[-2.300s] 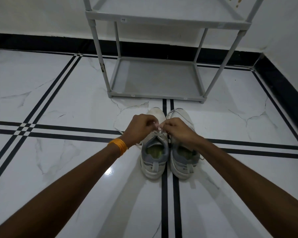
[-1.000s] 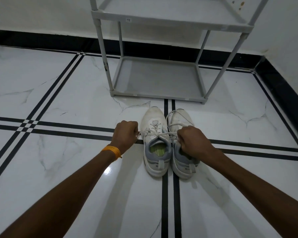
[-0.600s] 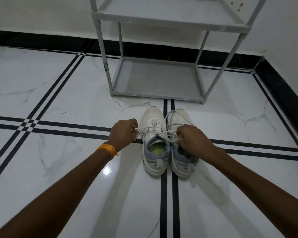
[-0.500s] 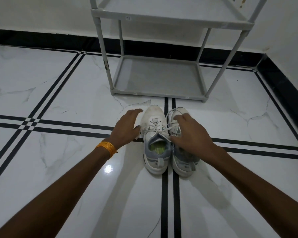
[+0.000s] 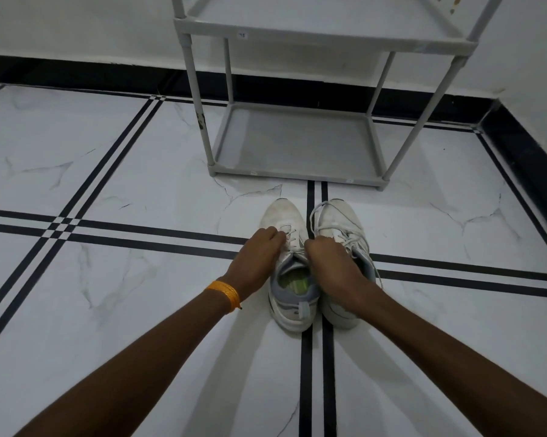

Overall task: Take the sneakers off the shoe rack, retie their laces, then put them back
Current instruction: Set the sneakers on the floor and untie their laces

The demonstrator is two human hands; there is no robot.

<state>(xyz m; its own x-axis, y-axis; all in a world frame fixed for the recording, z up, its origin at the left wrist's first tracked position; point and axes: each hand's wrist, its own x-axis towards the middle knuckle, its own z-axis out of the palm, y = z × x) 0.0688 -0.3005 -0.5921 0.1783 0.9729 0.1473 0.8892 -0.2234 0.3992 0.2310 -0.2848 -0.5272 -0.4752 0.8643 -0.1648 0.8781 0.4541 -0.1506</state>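
Half a second ago both hands were spread flat with fingers extended; now both are curled. The left hand (image 5: 259, 257), an orange band (image 5: 224, 293) on its wrist, closes its fingers on the laces (image 5: 289, 236) of the left sneaker (image 5: 289, 279). The right hand (image 5: 330, 263), just beside it, is fisted at that shoe's tongue; what it grips cannot be told. Under the right hand, the right sneaker (image 5: 341, 225) trails a loose lace loop. Both sneakers stand on the floor (image 5: 139, 279), touching, toes away. Beyond the hands, the shoe rack (image 5: 297, 143) stands with its lower shelf bare
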